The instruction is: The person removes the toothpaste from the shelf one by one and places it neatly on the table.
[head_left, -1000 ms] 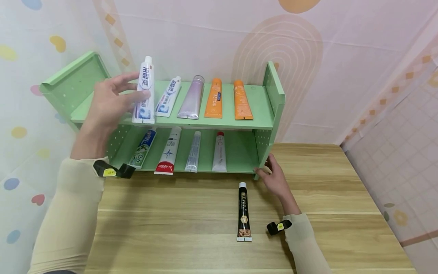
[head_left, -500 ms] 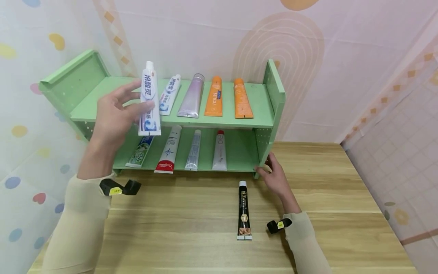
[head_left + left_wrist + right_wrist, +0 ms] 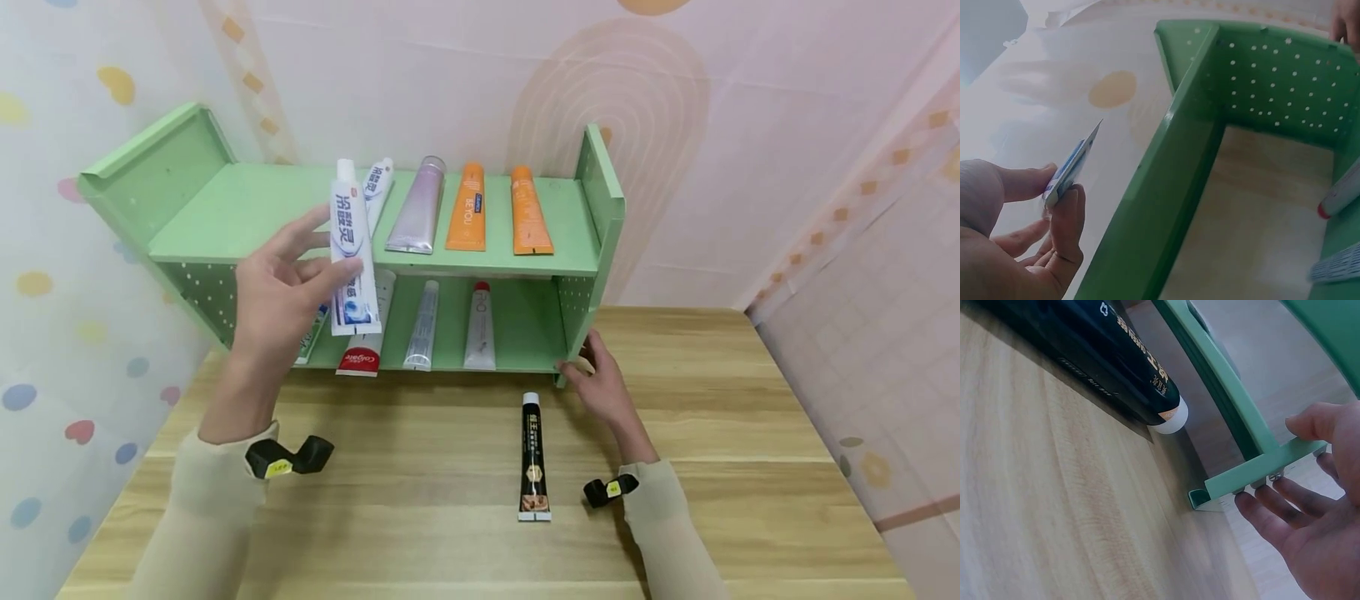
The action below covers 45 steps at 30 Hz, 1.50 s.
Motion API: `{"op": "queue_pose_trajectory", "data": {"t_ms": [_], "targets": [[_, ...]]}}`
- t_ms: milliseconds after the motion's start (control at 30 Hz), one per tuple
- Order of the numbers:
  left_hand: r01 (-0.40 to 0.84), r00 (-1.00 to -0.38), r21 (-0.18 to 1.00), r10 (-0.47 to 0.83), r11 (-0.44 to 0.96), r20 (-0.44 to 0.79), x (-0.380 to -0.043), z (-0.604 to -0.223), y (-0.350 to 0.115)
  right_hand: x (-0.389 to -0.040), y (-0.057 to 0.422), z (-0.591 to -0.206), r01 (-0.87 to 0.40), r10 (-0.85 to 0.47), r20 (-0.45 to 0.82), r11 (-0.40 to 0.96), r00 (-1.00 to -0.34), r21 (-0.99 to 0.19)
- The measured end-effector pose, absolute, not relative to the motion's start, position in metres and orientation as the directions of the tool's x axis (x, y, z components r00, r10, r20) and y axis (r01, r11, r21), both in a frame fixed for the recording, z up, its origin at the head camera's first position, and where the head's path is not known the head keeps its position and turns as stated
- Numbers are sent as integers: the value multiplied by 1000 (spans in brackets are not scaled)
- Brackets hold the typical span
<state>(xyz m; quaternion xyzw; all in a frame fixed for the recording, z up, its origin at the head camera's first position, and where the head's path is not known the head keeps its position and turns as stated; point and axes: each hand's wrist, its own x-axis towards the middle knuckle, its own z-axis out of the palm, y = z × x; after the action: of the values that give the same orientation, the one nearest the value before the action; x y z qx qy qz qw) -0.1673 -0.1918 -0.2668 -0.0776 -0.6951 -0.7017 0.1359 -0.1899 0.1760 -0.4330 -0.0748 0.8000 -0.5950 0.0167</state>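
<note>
My left hand (image 3: pixel 277 296) pinches a white and blue toothpaste tube (image 3: pixel 349 225) between thumb and fingers, cap up, in front of the green two-tier shelf (image 3: pixel 240 208). The left wrist view shows that tube (image 3: pixel 1072 169) edge-on, apart from the shelf's green edge (image 3: pixel 1147 169). At the shelf's lower right corner, my right hand (image 3: pixel 602 393) grips the side panel. In the right wrist view its thumb (image 3: pixel 1313 422) lies on one face of the green panel (image 3: pixel 1260 469) and the fingers on the other. A black toothpaste tube (image 3: pixel 533 458) with a white cap lies on the table near that hand.
On the upper tier lie another white tube (image 3: pixel 378 187), partly covered, a lilac tube (image 3: pixel 417 208) and two orange tubes (image 3: pixel 468 212). The lower tier holds several tubes, among them a red-ended Colgate tube (image 3: pixel 360 360). The wooden table (image 3: pixel 420 542) extends in front.
My left hand has moved right and down toward me with the white tube, now in front of the other white tube and the lower tier. My right hand keeps its place.
</note>
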Motion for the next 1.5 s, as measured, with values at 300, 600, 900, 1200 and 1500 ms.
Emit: {"op": "queue_pose_trajectory", "data": {"t_ms": [300, 600, 900, 1200, 1500], "targets": [[398, -915, 917, -82, -34, 395, -152, -288, -182, -191, 175, -432, -105, -146, 67, 268, -987, -958], [440, -896, 898, -67, 2, 439, -143, -302, -169, -191, 177, -433, -114, -144, 77, 271, -987, -956], [414, -910, 910, -26, 24, 415, -135, -320, -156, -189, 176, -434, -98, -137, 61, 279, -989, -955], [378, -925, 925, 31, -30, 379, -128, -342, -143, -187, 176, -432, -98, -137, 61, 284, -989, -954], [238, -970, 971, 44, 14, 238, -124, -367, -133, -189, 175, -431, -95, -145, 57, 274, -988, -957]]}}
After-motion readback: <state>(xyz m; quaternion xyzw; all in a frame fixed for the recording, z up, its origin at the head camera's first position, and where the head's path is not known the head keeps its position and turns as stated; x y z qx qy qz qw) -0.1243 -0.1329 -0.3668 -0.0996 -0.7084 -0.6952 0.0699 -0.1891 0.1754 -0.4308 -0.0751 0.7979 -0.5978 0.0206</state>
